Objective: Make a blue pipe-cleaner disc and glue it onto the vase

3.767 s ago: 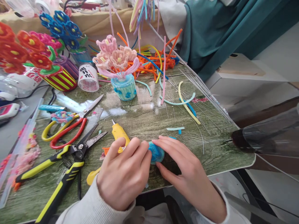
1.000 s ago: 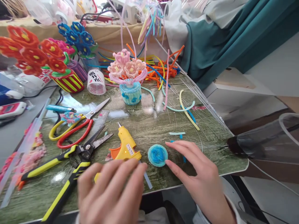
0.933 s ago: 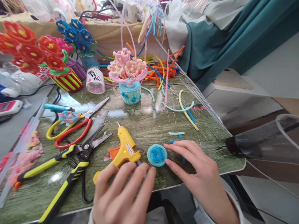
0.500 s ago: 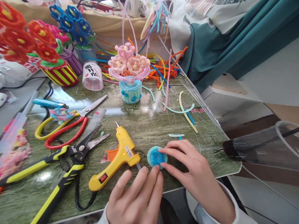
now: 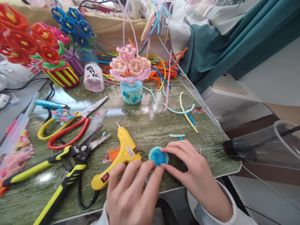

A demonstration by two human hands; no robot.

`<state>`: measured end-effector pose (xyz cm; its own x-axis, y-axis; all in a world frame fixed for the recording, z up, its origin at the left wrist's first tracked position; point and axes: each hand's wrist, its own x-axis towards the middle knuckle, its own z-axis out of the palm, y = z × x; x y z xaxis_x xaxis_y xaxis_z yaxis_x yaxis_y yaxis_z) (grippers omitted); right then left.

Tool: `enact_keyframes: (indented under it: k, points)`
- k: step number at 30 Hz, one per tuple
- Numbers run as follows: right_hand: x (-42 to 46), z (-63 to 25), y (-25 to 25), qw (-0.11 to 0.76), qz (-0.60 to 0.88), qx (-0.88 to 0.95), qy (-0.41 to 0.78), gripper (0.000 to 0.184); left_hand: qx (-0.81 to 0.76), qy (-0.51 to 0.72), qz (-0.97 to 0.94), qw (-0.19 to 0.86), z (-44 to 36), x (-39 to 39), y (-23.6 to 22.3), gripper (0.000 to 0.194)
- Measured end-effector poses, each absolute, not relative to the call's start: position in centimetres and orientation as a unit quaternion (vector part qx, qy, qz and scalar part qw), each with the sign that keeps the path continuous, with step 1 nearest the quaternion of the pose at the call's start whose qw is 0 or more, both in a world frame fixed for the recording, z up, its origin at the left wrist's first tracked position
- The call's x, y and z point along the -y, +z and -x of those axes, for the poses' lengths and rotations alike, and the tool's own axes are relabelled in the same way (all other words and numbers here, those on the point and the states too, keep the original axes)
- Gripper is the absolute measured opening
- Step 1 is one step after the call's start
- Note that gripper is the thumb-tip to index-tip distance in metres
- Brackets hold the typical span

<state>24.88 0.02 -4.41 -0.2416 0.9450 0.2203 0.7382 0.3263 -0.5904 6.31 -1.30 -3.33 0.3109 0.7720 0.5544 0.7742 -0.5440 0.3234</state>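
Note:
A small round blue pipe-cleaner disc (image 5: pixel 157 155) with a pale turquoise rim lies on the table near its front edge. My right hand (image 5: pixel 193 170) pinches its right side, index finger above and thumb below. From the near left, my left hand (image 5: pixel 132 190) has its index finger and thumb bent together at the disc's lower edge; the other fingers are curled beside them. Just left of the disc lies a yellow hot glue gun (image 5: pixel 125 147), its handle's rear end partly covered by my left hand. Short turquoise and blue pipe-cleaner offcuts (image 5: pixel 177 136) lie beyond my right hand.
Yellow-black cutters (image 5: pixel 81 156) and red-yellow scissors (image 5: pixel 70 131) lie at left. Farther back stands a blue pot with pink flowers (image 5: pixel 131 90), beside a clear cup (image 5: pixel 93 78). Thin wires (image 5: pixel 201 109) and loose pipe cleaners (image 5: pixel 164 72) spread along the right. A tilted clear cup (image 5: pixel 260 147) stands beyond the table edge.
My left hand has shifted slightly up, and its index finger and thumb have bent in closer at the disc. My right hand keeps its pinch with little movement.

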Motion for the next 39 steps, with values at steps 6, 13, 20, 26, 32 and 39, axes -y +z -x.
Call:
enact_keyframes:
  k: [6,13,20,26,32,39]
  points:
    - [0.2,-24.7,-4.8,0.294,0.554,0.754,0.195,0.018,0.496,-0.246,0.832,0.013,-7.8,-1.4,-2.2,0.016]
    - [0.5,-24.5,-4.9,0.316,0.548,0.748,0.200,0.017,0.489,-0.203,0.848,0.028,-8.9,-1.9,-2.6,0.017]
    - [0.6,-24.2,-4.9,0.339,0.552,0.739,0.185,0.016,0.489,-0.183,0.853,0.002,-8.9,-1.9,-2.8,0.019]
    - [0.7,-24.3,-5.3,0.344,0.550,0.733,0.207,0.021,0.515,-0.265,0.815,-0.020,-7.7,-2.4,-1.8,0.017]
    - [0.9,-24.1,-5.5,0.355,0.561,0.718,0.209,0.024,0.523,-0.384,0.761,-0.018,-4.9,-1.8,0.9,0.008]
    - [1.0,-24.1,-5.5,0.360,0.559,0.716,0.211,0.023,0.308,-0.426,0.842,-0.124,-5.0,2.0,-3.4,0.040]
